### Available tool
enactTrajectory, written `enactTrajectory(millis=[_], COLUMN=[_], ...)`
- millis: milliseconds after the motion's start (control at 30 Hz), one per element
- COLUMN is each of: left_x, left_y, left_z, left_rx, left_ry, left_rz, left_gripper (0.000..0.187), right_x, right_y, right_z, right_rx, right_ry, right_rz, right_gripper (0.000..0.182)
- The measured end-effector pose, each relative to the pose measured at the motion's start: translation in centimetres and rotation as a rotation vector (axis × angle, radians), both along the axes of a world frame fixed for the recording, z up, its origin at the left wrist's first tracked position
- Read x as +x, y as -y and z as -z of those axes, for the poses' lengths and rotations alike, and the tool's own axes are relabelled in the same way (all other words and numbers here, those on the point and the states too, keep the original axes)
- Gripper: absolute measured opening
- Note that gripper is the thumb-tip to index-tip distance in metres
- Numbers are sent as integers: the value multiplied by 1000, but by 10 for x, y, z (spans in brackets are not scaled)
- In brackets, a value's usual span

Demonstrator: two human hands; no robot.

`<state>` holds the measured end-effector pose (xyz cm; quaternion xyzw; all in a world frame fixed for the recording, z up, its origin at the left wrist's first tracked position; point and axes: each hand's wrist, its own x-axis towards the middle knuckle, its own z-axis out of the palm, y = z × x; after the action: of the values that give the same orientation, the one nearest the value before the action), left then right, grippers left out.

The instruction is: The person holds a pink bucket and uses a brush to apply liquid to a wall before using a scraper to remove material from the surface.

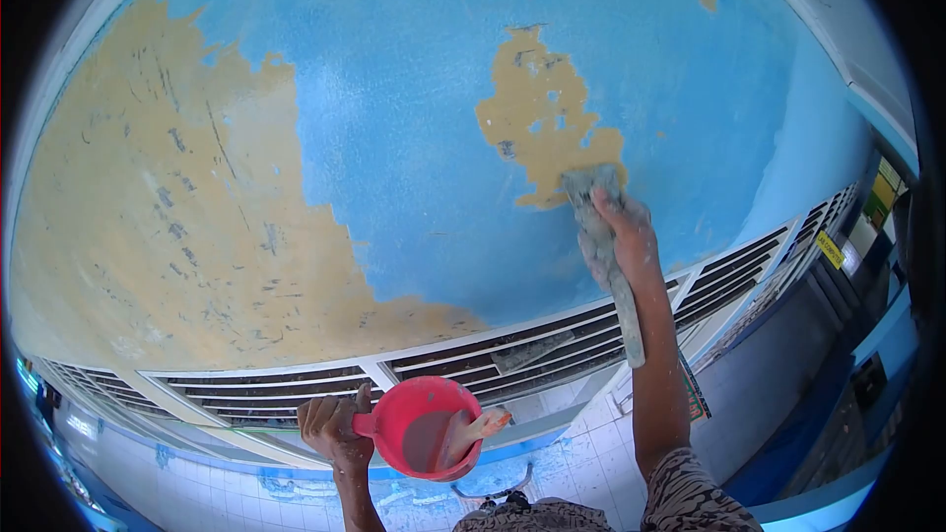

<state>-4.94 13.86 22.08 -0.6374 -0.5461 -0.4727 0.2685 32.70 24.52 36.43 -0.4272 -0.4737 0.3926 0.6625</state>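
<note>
My left hand (338, 429) is closed round the short handle of a red dipper (386, 421). Greyish liquid lies in the dipper, and a pale tool with an orange-stained end (485, 426) leans over its right rim. My right hand (628, 229) grips a grey, coated scraper (594, 227), its wide blade against the wall at the lower edge of a tan bare patch (537, 103). The scraper's long handle points down along my forearm. Around the patch the wall (414, 108) has blue paint.
A large tan area (177, 207) covers the wall's left side. Below the wall run white-framed louvre slats (266, 384), with a flat grey piece (532, 352) lying on them. White tiles (591, 473) are lower down. A yellow sign (829, 249) hangs at right.
</note>
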Motion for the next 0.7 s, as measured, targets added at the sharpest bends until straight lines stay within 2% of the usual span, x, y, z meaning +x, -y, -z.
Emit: enactTrajectory(millis=[67, 133, 200, 300, 333, 367, 433, 500, 600, 667, 700], left_x=[-1, 1, 3, 10, 14, 17, 15, 15, 13, 13, 14], left_y=[-2, -6, -11, -12, -11, -13, -6, -6, -6, -8, -10], left_z=[-1, -1, 0, 7, 7, 7, 10, 12, 17, 19, 19], left_rx=[-5, -5, -2, 7, 16, 31, 11, -1, -7, -23, -25], left_ry=[-13, -24, -34, 11, 17, 27, 31, 20, -3, -13, -15], left_rz=[4, 14, 15, 36, 41, 42, 39, 65, 61, 54, 55], left_gripper=[42, 39, 35, 35, 36, 36, 35, 36, 38, 38, 38], right_x=[-7, -5, -10, 8, 5, -1, -4, 15, 14, -1, 8], right_y=[-13, -31, -16, -35, -25, -9, 3, -6, -16, -16, -14], right_z=[-46, -107, -160, -151, -138, -119, -70, -17, -30, -86, -111], right_rx=[216, 281, 234, 249, 187, 132, 39, 134, 182, 170, 162], right_ry=[41, 148, 79, 59, 64, 71, 40, 7, -97, -105, -101], right_rz=[49, 171, -98, -204, -86, 29, 111, -2, -15, 137, -10], right_gripper=[39, 38, 39, 39, 39, 38, 39, 39, 39, 37, 35])
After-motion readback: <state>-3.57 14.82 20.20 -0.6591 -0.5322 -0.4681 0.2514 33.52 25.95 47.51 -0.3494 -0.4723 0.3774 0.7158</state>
